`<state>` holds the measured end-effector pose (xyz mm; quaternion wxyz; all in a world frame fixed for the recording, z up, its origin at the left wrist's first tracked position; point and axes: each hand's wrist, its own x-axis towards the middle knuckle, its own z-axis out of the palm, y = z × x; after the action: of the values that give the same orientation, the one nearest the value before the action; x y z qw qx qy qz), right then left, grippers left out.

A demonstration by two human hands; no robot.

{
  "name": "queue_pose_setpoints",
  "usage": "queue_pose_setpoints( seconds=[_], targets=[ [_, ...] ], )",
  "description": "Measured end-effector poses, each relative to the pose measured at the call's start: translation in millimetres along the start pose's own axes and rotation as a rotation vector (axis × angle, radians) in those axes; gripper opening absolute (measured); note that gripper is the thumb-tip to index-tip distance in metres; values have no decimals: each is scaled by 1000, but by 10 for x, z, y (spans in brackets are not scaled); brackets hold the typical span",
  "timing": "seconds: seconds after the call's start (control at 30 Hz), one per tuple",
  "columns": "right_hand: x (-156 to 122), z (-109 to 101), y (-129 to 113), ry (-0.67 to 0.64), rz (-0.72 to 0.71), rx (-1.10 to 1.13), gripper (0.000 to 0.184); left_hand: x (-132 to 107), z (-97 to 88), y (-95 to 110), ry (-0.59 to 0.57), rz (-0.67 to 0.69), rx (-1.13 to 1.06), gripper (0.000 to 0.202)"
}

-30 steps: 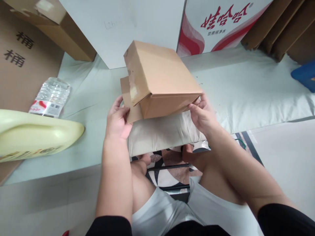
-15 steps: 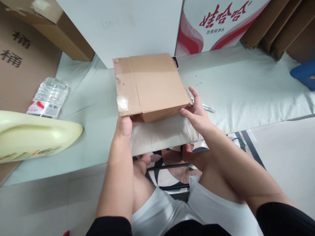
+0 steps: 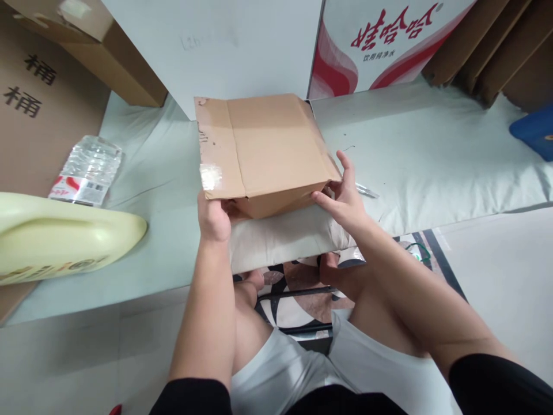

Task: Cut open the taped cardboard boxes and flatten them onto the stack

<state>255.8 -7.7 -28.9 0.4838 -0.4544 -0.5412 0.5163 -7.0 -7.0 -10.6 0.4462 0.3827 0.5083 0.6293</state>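
A brown cardboard box sits in front of me on the pale green cloth, with a worn flap sticking out along its left side. My left hand is at the near left corner, its fingers hidden under that flap and gripping the cardboard. At the near right corner my right hand holds the box, thumb on the front side and index finger raised. Just right of that hand lies a thin clear and silvery item, perhaps a pen.
A yellowish jug and a clear water bottle lie at the left. Large cartons line the back, including a white and red box. Folded cardboard and a blue object are at the right. The cloth-covered surface ends near my knees.
The left flap of the box has swung outward and up slightly, my left hand moving left with it. The box's near side has tilted a little, and my right hand has barely shifted.
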Motion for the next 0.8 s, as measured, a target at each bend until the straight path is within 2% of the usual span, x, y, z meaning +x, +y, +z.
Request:
queue_pose_setpoints(
  seconds=[0.13, 0.23, 0.47, 0.57, 0.67, 0.8],
  targets=[
    [13, -25, 37, 146, -46, -101, 112, 9, 47, 45, 18, 166, -34, 22],
    [22, -47, 36, 183, -52, -99, 105, 11, 52, 45, 16, 175, -20, 24],
    [6, -39, -40, 170, -33, -19, 101, 4, 43, 95, -46, 189, -86, 26],
    [-13, -32, -59, 195, -56, -33, 90, 6, 40, 103, -53, 150, -72, 24],
    [-33, -45, -56, 227, -86, -58, 70, 11, 53, 101, -21, 143, -78, 24],
    [-46, -70, -59, 173, -107, -9, 52, -21, 64, 153, 8, 167, -106, 24]
  ],
)
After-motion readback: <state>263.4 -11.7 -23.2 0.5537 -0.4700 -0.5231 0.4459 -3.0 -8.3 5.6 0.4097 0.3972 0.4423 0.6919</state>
